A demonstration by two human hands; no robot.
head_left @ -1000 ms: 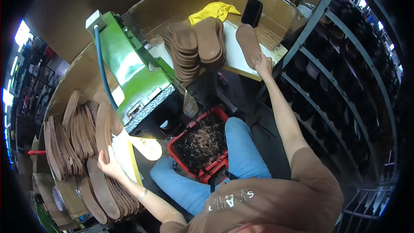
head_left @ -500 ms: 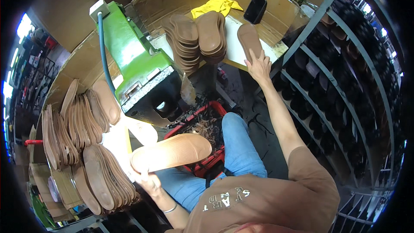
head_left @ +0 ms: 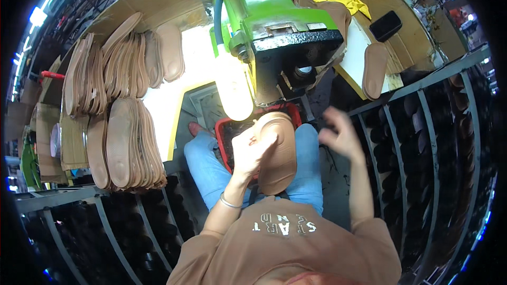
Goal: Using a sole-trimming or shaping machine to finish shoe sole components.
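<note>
Your left hand (head_left: 252, 150) is pinching a tan, ridged rubber shoe sole (head_left: 277, 153) under the glossy green machine (head_left: 274, 16); your right hand (head_left: 340, 136) is hovering spread, fingers apart.

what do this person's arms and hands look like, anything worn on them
Both forearms are bare. The left hand has a thin silver bangle at the wrist. The right hand wears nothing. Short brown T-shirt sleeves cover the upper arms.

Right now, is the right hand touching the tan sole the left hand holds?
Apart. The head view shows the right hand open with spread fingers, with blue trouser leg visible between it and the tan sole, which only the left hand grips.
</note>
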